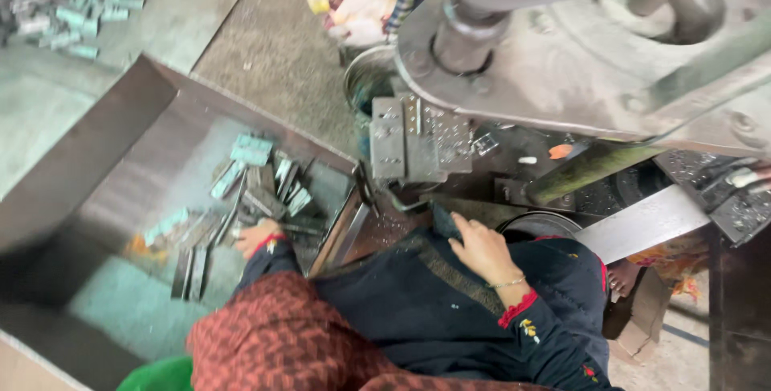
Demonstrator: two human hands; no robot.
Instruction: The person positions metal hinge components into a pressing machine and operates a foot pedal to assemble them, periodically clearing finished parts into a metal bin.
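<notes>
Concrete floor, workshop | left hand [255, 236] reaches into the metal tray [120, 130] left of the press [578, 62], fingers on flat metal strips [257, 190] — grip unclear | right hand [480, 248] rests loosely curled on dark cloth — holding nothing | many strips still in tray.

Left of my left hand [255, 236] tray floor [128, 303] open; metal strips [257, 190] crowd ahead. Press die block [418, 138] blocks ahead of my right hand [480, 248].
</notes>
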